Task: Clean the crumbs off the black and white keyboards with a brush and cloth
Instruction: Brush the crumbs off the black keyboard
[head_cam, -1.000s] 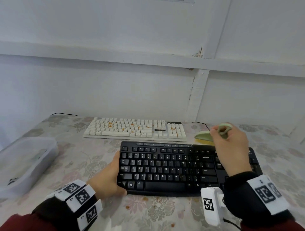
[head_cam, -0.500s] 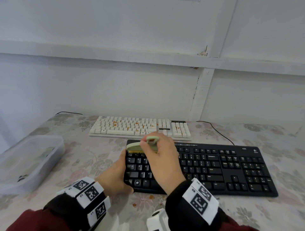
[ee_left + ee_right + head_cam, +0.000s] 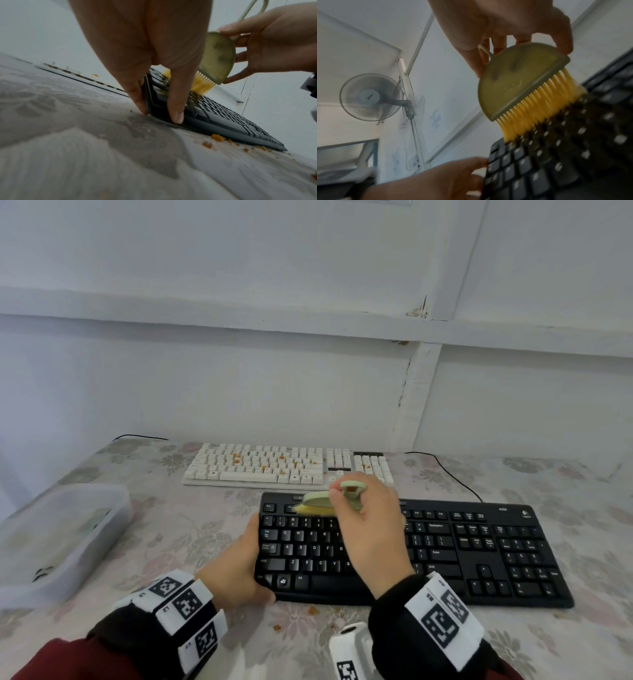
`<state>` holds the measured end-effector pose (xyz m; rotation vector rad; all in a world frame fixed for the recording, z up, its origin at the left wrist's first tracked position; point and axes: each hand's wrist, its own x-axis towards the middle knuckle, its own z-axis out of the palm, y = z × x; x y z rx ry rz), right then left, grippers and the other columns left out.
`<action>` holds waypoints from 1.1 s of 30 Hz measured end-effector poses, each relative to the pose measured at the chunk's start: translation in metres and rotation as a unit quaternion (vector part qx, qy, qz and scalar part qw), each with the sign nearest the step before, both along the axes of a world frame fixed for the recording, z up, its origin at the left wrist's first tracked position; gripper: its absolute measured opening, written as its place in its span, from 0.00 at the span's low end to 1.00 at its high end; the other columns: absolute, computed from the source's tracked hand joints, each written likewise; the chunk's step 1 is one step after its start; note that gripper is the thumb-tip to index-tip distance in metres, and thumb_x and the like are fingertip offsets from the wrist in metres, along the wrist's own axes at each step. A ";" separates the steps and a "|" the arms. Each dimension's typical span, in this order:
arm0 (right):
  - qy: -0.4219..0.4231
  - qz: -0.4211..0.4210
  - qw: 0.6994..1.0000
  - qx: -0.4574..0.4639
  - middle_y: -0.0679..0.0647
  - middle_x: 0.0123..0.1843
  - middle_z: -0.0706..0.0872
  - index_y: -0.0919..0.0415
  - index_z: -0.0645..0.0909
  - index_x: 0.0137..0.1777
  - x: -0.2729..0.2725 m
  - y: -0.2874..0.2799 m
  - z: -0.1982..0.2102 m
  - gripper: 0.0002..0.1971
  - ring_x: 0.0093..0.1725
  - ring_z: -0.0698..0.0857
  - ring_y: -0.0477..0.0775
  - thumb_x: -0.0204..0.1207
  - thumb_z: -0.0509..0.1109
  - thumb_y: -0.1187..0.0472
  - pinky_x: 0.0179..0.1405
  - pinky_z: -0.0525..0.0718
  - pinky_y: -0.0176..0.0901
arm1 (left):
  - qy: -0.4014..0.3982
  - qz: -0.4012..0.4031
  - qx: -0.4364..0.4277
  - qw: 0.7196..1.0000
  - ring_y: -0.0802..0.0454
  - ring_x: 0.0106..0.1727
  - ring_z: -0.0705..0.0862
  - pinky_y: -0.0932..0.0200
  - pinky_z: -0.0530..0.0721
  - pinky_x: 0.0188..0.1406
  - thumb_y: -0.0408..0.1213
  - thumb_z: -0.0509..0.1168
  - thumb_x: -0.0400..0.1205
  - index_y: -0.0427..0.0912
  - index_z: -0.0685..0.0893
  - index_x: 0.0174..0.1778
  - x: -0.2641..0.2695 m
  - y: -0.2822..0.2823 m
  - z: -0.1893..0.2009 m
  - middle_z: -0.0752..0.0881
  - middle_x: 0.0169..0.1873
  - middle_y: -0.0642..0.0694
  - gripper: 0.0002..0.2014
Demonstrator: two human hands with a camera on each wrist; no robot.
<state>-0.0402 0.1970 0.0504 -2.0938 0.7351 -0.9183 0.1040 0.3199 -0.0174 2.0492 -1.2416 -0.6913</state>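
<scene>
A black keyboard [image 3: 479, 553] lies in front of me on the flowered tablecloth. Behind it sits a white keyboard [image 3: 260, 463] strewn with orange crumbs. My left hand [image 3: 239, 563] grips the black keyboard's left end, thumb on the front corner [image 3: 175, 108]. My right hand [image 3: 370, 529] holds a green brush [image 3: 318, 501] with yellow bristles [image 3: 537, 106]. The bristles touch the upper left key rows. Orange crumbs [image 3: 217, 137] lie on the cloth along the black keyboard's front edge. I see no cloth for wiping.
A clear plastic tub [image 3: 58, 539] stands at the table's left edge. Cables [image 3: 445, 470] run back from the keyboards to the white wall. A wall fan [image 3: 371, 97] shows in the right wrist view.
My right hand has carried the brush from the black keyboard's far right end to its upper left rows, now slightly right of the half-second-ago spot. The left hand stays on the left end.
</scene>
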 end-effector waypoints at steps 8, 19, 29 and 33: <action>-0.042 0.025 0.999 -0.007 0.38 0.43 0.83 0.39 0.77 0.45 -0.013 -0.007 -0.006 0.13 0.52 0.81 0.49 0.70 0.57 0.37 0.59 0.78 0.61 | 0.016 0.001 -0.004 1.000 0.63 0.60 0.78 0.62 0.80 0.60 0.27 0.75 0.63 0.64 0.42 0.75 -0.002 0.000 0.000 0.76 0.61 0.60 0.57; -0.099 0.018 0.994 0.043 0.39 0.45 0.82 0.43 0.79 0.42 -0.040 -0.033 0.002 0.06 0.56 0.80 0.53 0.76 0.69 0.57 0.59 0.80 0.51 | 0.035 0.000 -0.014 0.999 0.64 0.63 0.78 0.54 0.81 0.64 0.31 0.75 0.61 0.71 0.41 0.73 0.002 0.001 -0.005 0.75 0.64 0.62 0.59; -0.069 -0.016 0.997 -0.016 0.41 0.45 0.81 0.46 0.79 0.38 -0.059 -0.045 0.000 0.05 0.54 0.78 0.51 0.74 0.69 0.56 0.58 0.79 0.53 | 0.026 -0.006 -0.015 1.000 0.67 0.61 0.78 0.60 0.81 0.61 0.32 0.73 0.61 0.68 0.43 0.74 -0.001 0.001 -0.001 0.74 0.64 0.61 0.57; -0.058 -0.026 0.998 -0.002 0.42 0.46 0.80 0.43 0.79 0.36 -0.069 -0.053 -0.003 0.08 0.56 0.77 0.53 0.73 0.70 0.57 0.60 0.78 0.52 | 0.029 -0.012 -0.015 0.999 0.66 0.60 0.79 0.64 0.81 0.58 0.29 0.73 0.62 0.72 0.42 0.71 -0.002 0.001 0.001 0.75 0.63 0.60 0.55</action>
